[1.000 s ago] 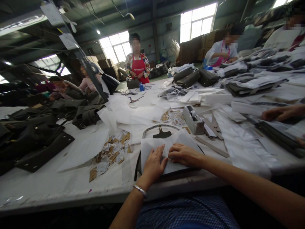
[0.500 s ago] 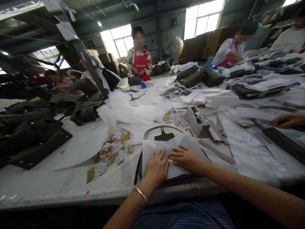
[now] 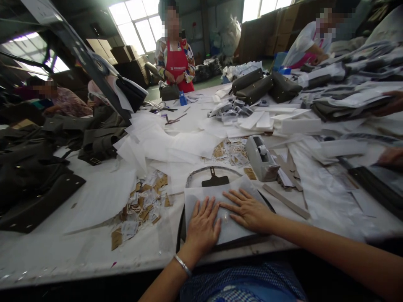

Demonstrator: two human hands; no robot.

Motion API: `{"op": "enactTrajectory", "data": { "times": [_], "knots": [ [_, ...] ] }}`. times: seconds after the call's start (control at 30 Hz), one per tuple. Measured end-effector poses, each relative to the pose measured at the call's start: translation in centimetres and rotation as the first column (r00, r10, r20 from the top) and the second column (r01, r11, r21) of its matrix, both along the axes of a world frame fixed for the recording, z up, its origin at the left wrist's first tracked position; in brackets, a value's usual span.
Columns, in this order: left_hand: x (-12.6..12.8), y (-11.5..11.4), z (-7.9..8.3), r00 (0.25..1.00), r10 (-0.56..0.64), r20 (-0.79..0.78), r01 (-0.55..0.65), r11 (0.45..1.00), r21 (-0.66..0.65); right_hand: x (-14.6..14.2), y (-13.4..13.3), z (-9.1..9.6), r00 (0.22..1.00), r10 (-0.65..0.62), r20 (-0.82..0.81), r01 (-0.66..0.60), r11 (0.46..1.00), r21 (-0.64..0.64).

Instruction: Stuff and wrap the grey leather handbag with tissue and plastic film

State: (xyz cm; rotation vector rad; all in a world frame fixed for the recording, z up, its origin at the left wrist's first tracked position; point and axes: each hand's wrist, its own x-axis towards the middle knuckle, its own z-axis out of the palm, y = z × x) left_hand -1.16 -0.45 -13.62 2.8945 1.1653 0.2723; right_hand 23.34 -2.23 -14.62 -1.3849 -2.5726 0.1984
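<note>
My left hand (image 3: 203,226) lies flat with spread fingers on a white paper-wrapped flat piece (image 3: 217,197) at the table's near edge; a silver bracelet sits on that wrist. My right hand (image 3: 247,209) presses flat on the same white wrapping, its fingertips almost touching the left hand. A dark edge of the item (image 3: 181,226) shows under the paper at its left side. Just beyond the paper lies a grey curved strap with a black tab (image 3: 215,180).
A grey tape dispenser (image 3: 261,157) stands right of the strap. Loose paper tags (image 3: 141,205) lie to the left, tissue sheets (image 3: 176,147) beyond. Dark olive bags (image 3: 37,176) pile at left and far back (image 3: 258,86). Other people work around the table; another person's hand (image 3: 390,157) shows at right.
Both my hands have flattened and slid slightly over the white wrapping, fingers stretched out more. The view has tilted down and nearer to the table.
</note>
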Motion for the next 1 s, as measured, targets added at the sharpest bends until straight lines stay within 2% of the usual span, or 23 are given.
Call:
{"op": "enactTrajectory", "data": {
  "times": [0.17,0.33,0.67,0.83,1.0],
  "knots": [
    [0.2,0.1,0.4,0.998,0.043,0.037,-0.041,0.998,-0.058,0.2,0.4,0.1,0.999,0.002,-0.041,-0.004,0.998,-0.06],
    [0.4,0.1,0.6,0.998,0.053,0.026,-0.049,0.993,-0.111,-0.1,0.5,0.2,0.996,-0.075,-0.053,0.067,0.989,-0.131],
    [1.0,0.2,1.0,0.997,0.078,0.004,-0.077,0.989,-0.13,-1.0,1.0,0.4,0.994,-0.105,0.004,0.104,0.982,-0.159],
    [0.9,-0.2,1.1,0.997,0.075,-0.02,-0.076,0.993,-0.088,-1.0,0.6,0.9,0.996,-0.09,-0.015,0.087,0.987,-0.133],
    [0.6,-0.1,0.6,0.998,0.046,-0.046,-0.046,0.999,0.016,-0.8,0.3,0.8,0.998,-0.064,0.009,0.065,0.995,-0.076]
  ]
}}
